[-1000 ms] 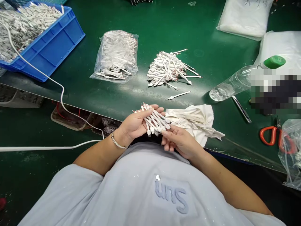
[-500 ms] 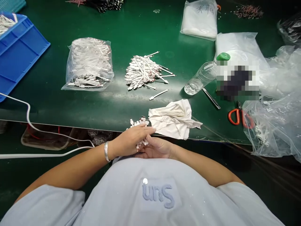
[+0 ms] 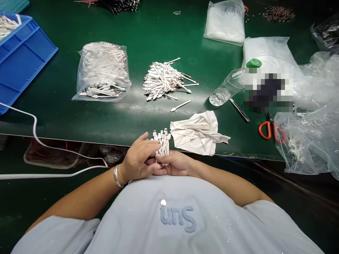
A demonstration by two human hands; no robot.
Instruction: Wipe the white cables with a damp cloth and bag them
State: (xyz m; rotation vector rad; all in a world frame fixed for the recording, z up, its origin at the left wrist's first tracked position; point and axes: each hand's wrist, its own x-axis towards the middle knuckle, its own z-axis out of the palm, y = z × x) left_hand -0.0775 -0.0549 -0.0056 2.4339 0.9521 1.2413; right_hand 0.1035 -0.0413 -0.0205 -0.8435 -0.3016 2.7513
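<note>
A bundle of short white cables (image 3: 163, 144) stands between my hands at the table's front edge, connector ends pointing away from me. My right hand (image 3: 177, 162) is closed round the lower part of the bundle. My left hand (image 3: 140, 155), with a silver bracelet at the wrist, lies against the bundle's left side, its fingers partly spread and touching the cables. A crumpled white cloth (image 3: 198, 132) lies just right of the bundle. Farther back is a loose pile of white cables (image 3: 164, 79), with a single cable (image 3: 181, 106) in front of it.
A clear bag of cables (image 3: 103, 70) and a blue crate (image 3: 23, 60) are on the left. To the right are a plastic bottle (image 3: 225, 88), a cutter knife (image 3: 239, 110), orange-handled scissors (image 3: 265, 129) and plastic bags (image 3: 309, 141). A white cord (image 3: 53, 146) crosses the left front.
My left hand has moved left and drawn back from over the bundle, its fingers lifting apart. More of the cables now show, standing more upright in my right hand.
</note>
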